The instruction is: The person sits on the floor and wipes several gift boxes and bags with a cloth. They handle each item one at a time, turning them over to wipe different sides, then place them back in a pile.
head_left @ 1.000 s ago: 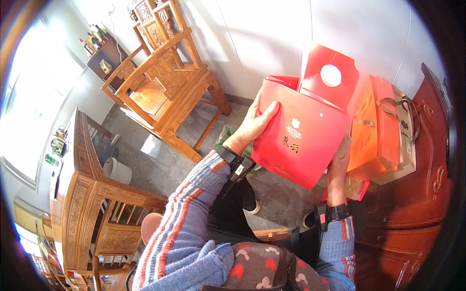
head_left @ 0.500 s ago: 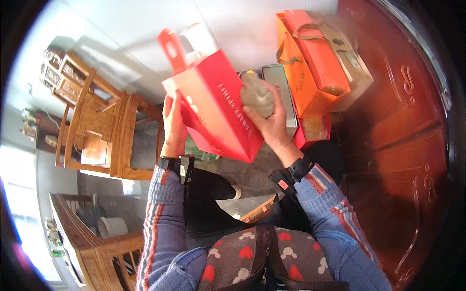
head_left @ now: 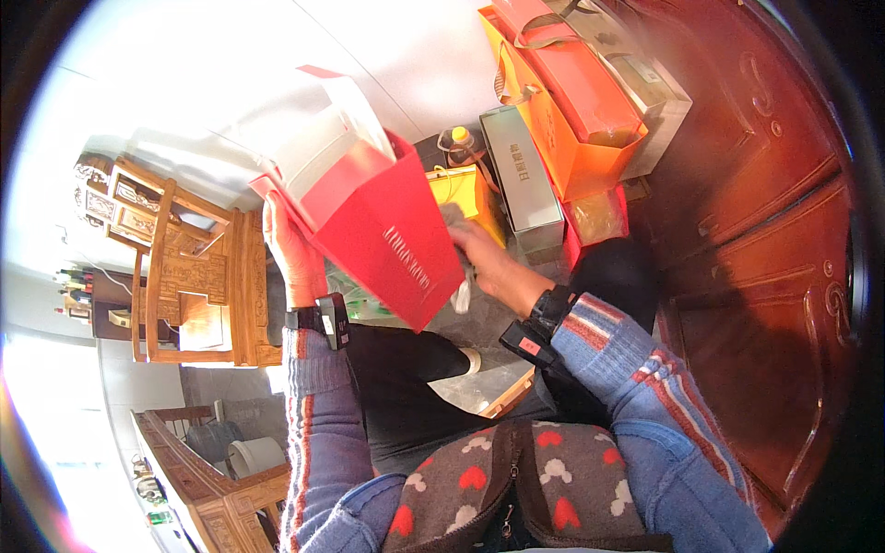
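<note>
A red paper gift bag [head_left: 392, 226] with pale lettering hangs tilted before me, its mouth turned up and to the left. White pieces [head_left: 355, 106] stick out of that mouth. My left hand [head_left: 290, 249] grips the bag by its left side, near the upper edge; the bag hides some of the fingers. Against the lower right side of the bag, my right hand [head_left: 498, 267] is closed on a grey cloth [head_left: 454, 217]. Most of the cloth and the right fingertips are behind the bag, and a pale end hangs below.
Beyond my right hand stand a yellow bag [head_left: 475, 194], a yellow-capped bottle [head_left: 461, 138], a grey-green box [head_left: 523, 170] and an orange gift bag [head_left: 576, 147]. A reddish-brown wooden cabinet [head_left: 737, 267] rises on the right. A carved wooden chair [head_left: 198, 276] is on the left.
The red bag has shifted left and turned, showing more of its mouth. My right hand with the cloth has moved down and left against its side. The yellow bag has come into view.
</note>
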`<act>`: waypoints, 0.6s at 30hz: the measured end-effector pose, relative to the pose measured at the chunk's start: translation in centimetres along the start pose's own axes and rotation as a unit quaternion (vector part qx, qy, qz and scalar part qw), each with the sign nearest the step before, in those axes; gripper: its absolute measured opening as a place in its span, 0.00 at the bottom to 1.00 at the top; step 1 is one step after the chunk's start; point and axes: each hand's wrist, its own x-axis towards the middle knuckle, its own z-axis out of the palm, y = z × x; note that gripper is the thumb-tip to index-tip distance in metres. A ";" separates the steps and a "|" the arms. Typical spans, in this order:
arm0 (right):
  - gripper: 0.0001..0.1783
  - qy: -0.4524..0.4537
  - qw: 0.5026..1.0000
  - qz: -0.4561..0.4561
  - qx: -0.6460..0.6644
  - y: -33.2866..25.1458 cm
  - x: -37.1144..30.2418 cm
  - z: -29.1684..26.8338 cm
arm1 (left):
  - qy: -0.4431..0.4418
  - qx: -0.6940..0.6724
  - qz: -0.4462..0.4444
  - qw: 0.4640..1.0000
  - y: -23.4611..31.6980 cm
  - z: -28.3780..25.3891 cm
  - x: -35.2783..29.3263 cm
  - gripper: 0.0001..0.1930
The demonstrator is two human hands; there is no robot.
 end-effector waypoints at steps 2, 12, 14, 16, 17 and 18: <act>0.18 -0.036 0.997 0.056 0.044 0.9 -0.4 0.2 | 0.002 0.024 -0.043 0.999 0.3 0.4 -1.3 0.16; 0.27 0.129 0.982 -0.123 0.069 0.5 1.5 -0.7 | -0.056 0.195 -0.092 0.975 -3.3 -0.1 -1.0 0.20; 0.26 0.199 0.963 -0.184 0.014 0.1 1.9 -0.8 | -0.043 0.226 -0.118 0.966 -4.0 0.9 -3.1 0.21; 0.30 0.226 0.953 -0.200 0.034 -0.4 2.0 -0.9 | -0.077 0.042 -0.090 0.992 -4.6 2.1 -6.2 0.27; 0.32 0.235 0.947 -0.214 0.045 -0.6 2.0 -0.9 | -0.065 -0.090 -0.097 0.989 -4.5 2.6 -7.0 0.29; 0.32 0.247 0.943 -0.222 0.001 -0.7 2.0 -0.9 | -0.056 -0.081 -0.108 0.989 -4.0 2.8 -7.6 0.29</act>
